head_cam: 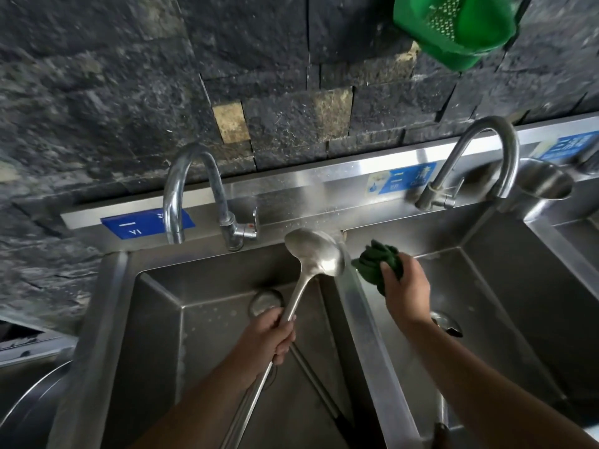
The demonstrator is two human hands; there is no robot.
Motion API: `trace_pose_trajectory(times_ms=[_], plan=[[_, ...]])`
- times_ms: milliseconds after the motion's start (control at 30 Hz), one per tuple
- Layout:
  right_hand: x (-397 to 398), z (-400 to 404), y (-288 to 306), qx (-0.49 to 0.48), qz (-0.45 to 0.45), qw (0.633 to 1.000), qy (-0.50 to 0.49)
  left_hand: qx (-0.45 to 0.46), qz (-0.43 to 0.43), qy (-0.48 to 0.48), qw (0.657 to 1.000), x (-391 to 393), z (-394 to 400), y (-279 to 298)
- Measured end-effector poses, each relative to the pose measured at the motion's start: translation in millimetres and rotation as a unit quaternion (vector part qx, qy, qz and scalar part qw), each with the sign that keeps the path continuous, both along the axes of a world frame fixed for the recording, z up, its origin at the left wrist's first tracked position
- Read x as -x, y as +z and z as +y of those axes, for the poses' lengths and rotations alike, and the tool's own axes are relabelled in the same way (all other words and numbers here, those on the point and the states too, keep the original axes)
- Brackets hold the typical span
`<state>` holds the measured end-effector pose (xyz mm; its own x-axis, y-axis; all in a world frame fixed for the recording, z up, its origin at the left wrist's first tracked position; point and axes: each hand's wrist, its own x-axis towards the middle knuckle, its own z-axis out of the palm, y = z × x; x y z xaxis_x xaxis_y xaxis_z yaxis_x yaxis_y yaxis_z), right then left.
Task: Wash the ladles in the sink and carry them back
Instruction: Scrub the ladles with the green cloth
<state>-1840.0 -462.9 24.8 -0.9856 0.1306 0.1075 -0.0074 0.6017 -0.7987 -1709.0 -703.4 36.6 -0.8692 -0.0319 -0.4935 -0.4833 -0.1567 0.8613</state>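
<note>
My left hand (270, 338) grips the handle of a long steel ladle (316, 254), whose bowl is raised over the back right corner of the left sink basin (155, 319). My right hand (405, 286) holds a crumpled green scouring cloth (376, 260) just right of the ladle bowl, above the divider between the basins; cloth and bowl are apart. A second long utensil handle (317, 387) lies in the left basin under my left arm, its dark end toward the near edge.
Two curved taps stand at the back: a left tap (191, 196) and a right tap (479, 163). The right basin (502, 303) holds a drain. A steel cup (544, 186) sits at the far right. A green plastic strainer (453, 27) hangs on the stone wall.
</note>
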Motion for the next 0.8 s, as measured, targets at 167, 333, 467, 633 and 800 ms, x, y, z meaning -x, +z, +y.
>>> trace_pose_trajectory(times_ms=[167,333,467,633,800], plan=[[-12,-34,64,-0.033,0.160,0.976,0.141,0.061,0.041,-0.025,0.997,-6,27,27],[-26,-61,95,-0.352,0.179,0.889,0.232,0.061,0.059,-0.034,0.996,-16,38,53],[-28,-64,117,-0.348,0.138,0.896,0.240,0.076,0.066,-0.034,0.994,-35,36,72],[-10,-63,147,-0.263,0.066,0.927,0.261,0.126,0.127,-0.068,0.981,-57,26,98],[-3,-47,162,-0.074,-0.064,0.977,0.188,0.149,0.153,-0.109,0.971,-77,14,104]])
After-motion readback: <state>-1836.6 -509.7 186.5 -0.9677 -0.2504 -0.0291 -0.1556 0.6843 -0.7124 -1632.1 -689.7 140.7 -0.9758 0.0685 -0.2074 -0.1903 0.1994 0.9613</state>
